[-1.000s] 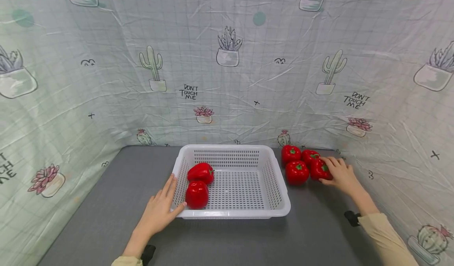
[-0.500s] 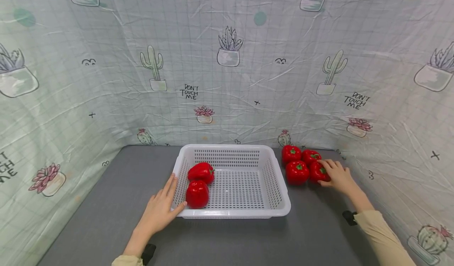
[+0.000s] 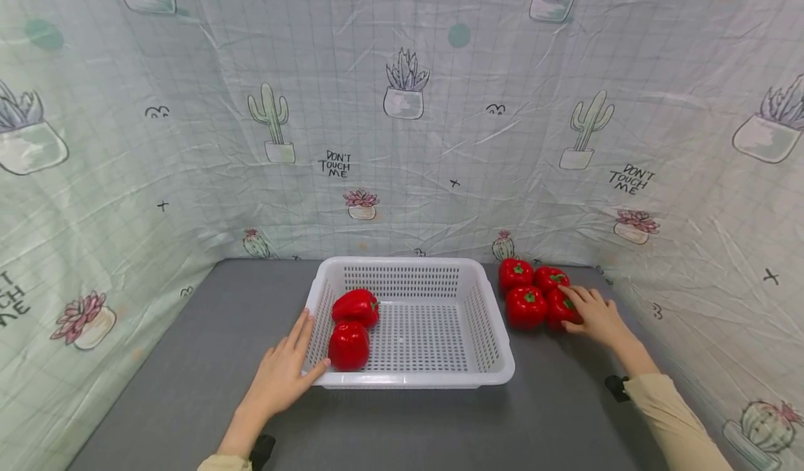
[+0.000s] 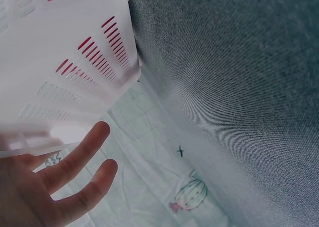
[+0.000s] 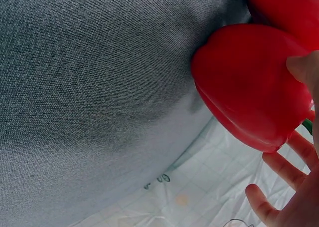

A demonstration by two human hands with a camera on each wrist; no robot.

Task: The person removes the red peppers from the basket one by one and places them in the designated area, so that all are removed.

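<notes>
A white slotted plastic basket point(image 3: 414, 379) stands in the middle of the grey table. My left hand point(image 3: 280, 372) rests on its near left corner, fingers extended along the rim; the left wrist view shows two fingers point(image 4: 82, 149) beside the outer wall. Inside, at the left, lie two red bell peppers, one on its side point(image 3: 355, 308) and another nearer me point(image 3: 349, 346). At the right, my right hand point(image 3: 599, 317) holds a red bell pepper point(image 5: 249, 82), its thumb point(image 5: 301, 70) on one side and fingers around the other.
Right of the basket, the held pepper is grouped with other red bell peppers: one at the back left point(image 3: 515, 273), one at the back right point(image 3: 548, 278) and one in front point(image 3: 525, 309). A cactus-printed cloth point(image 3: 402, 150) hangs behind and along both sides.
My right hand has shifted slightly left and toward me, and the pepper under it has moved a little the same way. The left hand has stayed on the basket.
</notes>
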